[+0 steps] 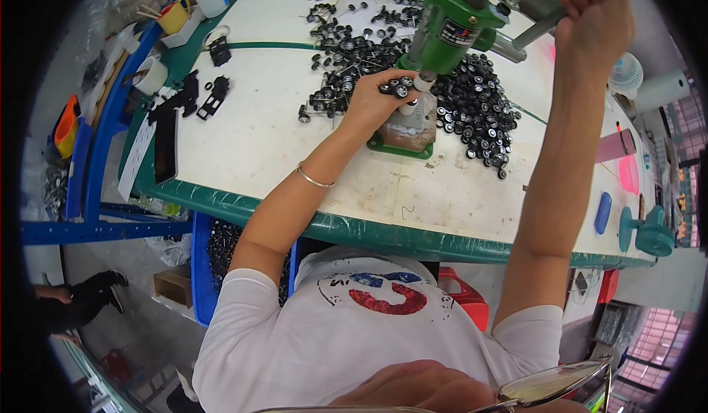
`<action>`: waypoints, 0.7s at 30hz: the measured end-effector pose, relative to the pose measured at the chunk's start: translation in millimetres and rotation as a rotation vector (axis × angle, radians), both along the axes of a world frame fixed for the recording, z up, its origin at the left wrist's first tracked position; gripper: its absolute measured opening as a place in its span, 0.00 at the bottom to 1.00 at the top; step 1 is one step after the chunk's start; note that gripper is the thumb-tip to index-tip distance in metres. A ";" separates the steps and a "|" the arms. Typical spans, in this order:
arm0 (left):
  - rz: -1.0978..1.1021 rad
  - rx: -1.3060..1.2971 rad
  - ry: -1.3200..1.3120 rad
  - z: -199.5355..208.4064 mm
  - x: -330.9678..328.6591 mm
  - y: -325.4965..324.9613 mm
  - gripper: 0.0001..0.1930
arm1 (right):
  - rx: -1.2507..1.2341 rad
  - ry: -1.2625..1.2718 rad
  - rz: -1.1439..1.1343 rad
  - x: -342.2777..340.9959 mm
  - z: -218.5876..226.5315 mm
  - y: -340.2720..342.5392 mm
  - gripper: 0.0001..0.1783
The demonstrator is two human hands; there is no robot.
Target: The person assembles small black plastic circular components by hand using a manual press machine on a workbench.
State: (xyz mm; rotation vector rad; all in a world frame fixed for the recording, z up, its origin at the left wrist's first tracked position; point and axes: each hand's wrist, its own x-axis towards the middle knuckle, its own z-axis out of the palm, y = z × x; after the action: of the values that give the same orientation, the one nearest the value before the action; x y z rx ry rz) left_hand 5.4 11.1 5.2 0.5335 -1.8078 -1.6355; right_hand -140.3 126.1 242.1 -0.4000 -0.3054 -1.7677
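Observation:
My left hand holds small black toy wheels at the base of a green hand press, just under its ram. My right hand is raised and closed around the press's grey lever handle. The press stands on a green base plate on the white table. A heap of black wheels lies right of the press. Wheels on thin axles are scattered behind my left hand.
Black plastic parts, a tape roll and a yellow cup sit at the table's left. A blue bin of wheels stands under the green table edge. A small white fan and pink items lie right.

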 end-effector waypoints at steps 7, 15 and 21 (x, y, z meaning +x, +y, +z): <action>-0.106 0.759 0.312 10.9 11.7 -14.9 0.13 | 0.433 0.672 -0.509 -115.7 -11.2 -63.9 0.09; -0.124 0.600 0.151 19.6 135.4 -47.7 0.21 | 0.618 0.981 -1.095 -72.2 -41.9 -49.3 0.14; 0.220 0.310 -0.256 8.4 312.9 -65.2 0.23 | 0.801 1.081 -1.218 -81.0 -87.1 7.7 0.19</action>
State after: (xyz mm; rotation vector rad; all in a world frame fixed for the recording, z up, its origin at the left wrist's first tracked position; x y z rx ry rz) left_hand 318.2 -54.1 13.6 1.0838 -1.6045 -1.7632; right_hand -221.3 133.9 155.0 -0.9637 1.6659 -2.2475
